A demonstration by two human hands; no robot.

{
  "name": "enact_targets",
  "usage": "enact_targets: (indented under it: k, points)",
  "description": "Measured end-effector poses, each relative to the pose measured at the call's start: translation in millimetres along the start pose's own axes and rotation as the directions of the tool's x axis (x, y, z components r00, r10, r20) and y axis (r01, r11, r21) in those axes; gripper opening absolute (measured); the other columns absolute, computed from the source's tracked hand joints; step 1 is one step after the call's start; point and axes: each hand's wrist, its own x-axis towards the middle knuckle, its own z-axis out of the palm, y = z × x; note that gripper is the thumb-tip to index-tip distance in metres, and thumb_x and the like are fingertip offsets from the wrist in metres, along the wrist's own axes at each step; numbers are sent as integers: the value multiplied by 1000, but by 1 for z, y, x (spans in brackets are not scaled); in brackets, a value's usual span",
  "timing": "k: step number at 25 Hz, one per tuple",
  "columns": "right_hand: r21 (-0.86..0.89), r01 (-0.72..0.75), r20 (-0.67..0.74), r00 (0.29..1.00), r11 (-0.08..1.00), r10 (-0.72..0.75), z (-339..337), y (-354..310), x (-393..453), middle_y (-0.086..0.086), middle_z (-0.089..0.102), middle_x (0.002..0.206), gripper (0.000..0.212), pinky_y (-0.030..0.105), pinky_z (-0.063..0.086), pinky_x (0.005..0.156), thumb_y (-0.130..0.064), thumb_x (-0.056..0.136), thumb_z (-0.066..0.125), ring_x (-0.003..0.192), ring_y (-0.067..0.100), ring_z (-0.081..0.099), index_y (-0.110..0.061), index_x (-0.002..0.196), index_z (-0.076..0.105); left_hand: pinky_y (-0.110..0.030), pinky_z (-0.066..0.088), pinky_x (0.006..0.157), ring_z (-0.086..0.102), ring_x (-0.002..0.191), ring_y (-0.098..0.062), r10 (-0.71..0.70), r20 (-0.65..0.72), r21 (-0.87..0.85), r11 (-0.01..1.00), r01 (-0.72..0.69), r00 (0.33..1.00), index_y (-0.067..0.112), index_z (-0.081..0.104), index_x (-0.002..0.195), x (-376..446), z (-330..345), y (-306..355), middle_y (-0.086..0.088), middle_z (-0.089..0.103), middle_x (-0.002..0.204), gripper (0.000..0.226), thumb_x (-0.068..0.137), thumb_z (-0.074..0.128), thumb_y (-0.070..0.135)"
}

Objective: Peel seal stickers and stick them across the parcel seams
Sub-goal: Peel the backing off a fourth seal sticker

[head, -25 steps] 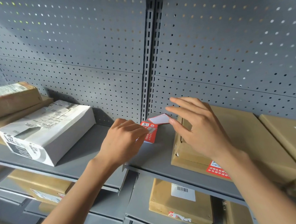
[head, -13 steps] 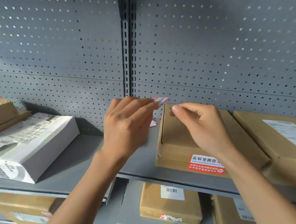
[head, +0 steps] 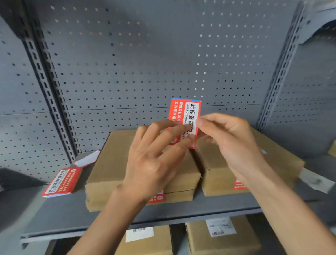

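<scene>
Both hands now hold one red-and-white seal sticker (head: 186,117) lifted off the stack: my left hand (head: 155,156) steadying, right hand (head: 228,142) pinching its edge, at 12 o'clock above the brown cardboard parcel (head: 107,167); I judge peeling starts.

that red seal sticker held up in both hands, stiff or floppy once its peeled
Likely floppy: the red seal sticker looks paper-thin, held upright by the left hand and right hand together. Probably very light, and apt to curl or cling to fingers.

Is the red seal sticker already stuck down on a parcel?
No. The red seal sticker is held up in the air between the left hand and right hand, above the cardboard parcels.
</scene>
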Motion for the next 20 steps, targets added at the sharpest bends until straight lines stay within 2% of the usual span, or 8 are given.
enact_targets:
  k: [3,6,8,10,12,13,15,20]
  points:
    - [-90,1,-23,1000,996,-3,-58,-4,7,-4,81,85,15,17,50,67,-17,98,66,73,4,70,-16,91,78,-47,47,78,63,117,-30,-21,73,-80,996,27,997,18,70,118,19,35,32,-6,71,130,26,93,78,18]
    - [-224,58,75,996,973,-42,-107,-6,15,-1,81,88,15,30,59,79,-15,98,66,84,13,76,-12,89,77,-44,49,98,60,121,-28,-287,30,-229,930,286,957,11,76,117,47,57,57,-6,68,132,26,93,77,22]
    - [-301,112,164,984,947,-64,-131,-7,18,1,80,87,15,42,57,87,-16,99,66,87,21,75,-14,87,75,-28,46,101,59,122,-15,-489,68,-307,819,485,870,18,73,123,70,67,68,5,68,131,31,92,76,23]
    - [-354,151,244,968,923,-65,-147,-11,20,-2,79,85,16,45,56,86,-17,99,65,86,19,74,-16,85,74,-18,46,93,63,112,-2,-610,236,-388,655,648,757,28,72,122,90,77,75,17,72,120,30,92,76,29]
    - [-370,171,287,956,913,-62,-156,-13,23,-3,78,85,17,45,56,85,-19,99,65,85,16,74,-16,85,74,-16,50,83,70,92,0,-643,421,-485,436,758,640,26,77,110,103,86,81,15,78,101,18,92,78,24]
    - [-364,181,293,953,914,-72,-159,-13,24,-2,78,85,17,45,56,85,-20,99,65,85,17,75,-15,85,74,-17,53,77,71,83,-3,-647,464,-532,342,775,605,21,79,101,108,90,84,10,79,92,11,92,77,17]
    - [-325,195,275,956,925,-105,-163,-11,27,-1,79,86,15,45,57,85,-19,98,65,86,20,75,-15,87,75,-21,54,69,70,71,-10,-700,440,-591,245,768,562,14,78,88,113,95,86,1,77,79,9,92,75,7]
    - [-164,147,225,968,975,-108,-175,-5,37,-1,81,93,15,25,58,84,-19,99,64,87,12,76,-12,97,77,-25,54,66,68,73,-17,-850,369,-697,14,716,376,10,74,86,123,101,81,-4,74,77,9,94,71,11]
